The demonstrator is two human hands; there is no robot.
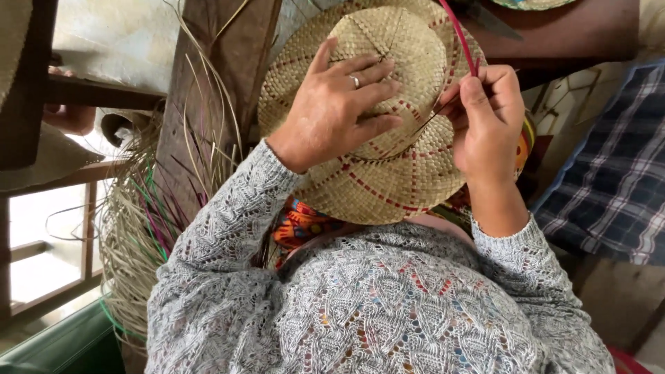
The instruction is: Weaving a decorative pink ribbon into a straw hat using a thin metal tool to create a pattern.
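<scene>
A woven straw hat [388, 173] with thin red lines in the weave rests on my lap, crown up. My left hand [337, 104], a ring on one finger, lies spread flat on the crown and presses it down. My right hand [487, 118] is at the hat's right brim, its fingers pinched on a long red straw strip [459, 36] that rises up and away from the brim. A dark thin strand runs from those fingers into the weave. Both arms wear grey knitted sleeves.
A bundle of loose straw [142, 228], some strands dyed purple and green, hangs at the left beside a wooden post [222, 62]. Plaid cloth [613, 187] lies at the right. A colourful patterned fabric [305, 225] shows under the hat.
</scene>
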